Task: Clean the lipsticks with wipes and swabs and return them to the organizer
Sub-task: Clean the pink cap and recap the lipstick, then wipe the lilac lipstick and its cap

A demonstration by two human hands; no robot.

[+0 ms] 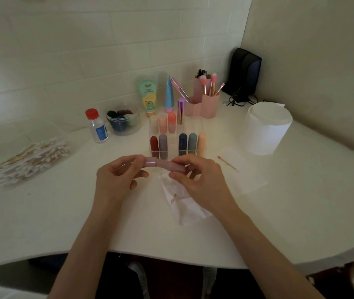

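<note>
- Left grip (117, 180) and right grip (202, 180): thumb and fingertips of each pinch one end of the pink lipstick (161, 164), held level just above the bench (279, 212).
- Lipstick: probably light, rigid and smooth-shelled, so apt to slip or roll. A seam shows near the left grip; take hold either side of it.
- Stained wipe (184, 203), directly beneath: thin and limp.
- Organizer (191, 126), just behind: clear walls, likely brittle; a front slot between the grey and blue tubes looks vacant.
</note>
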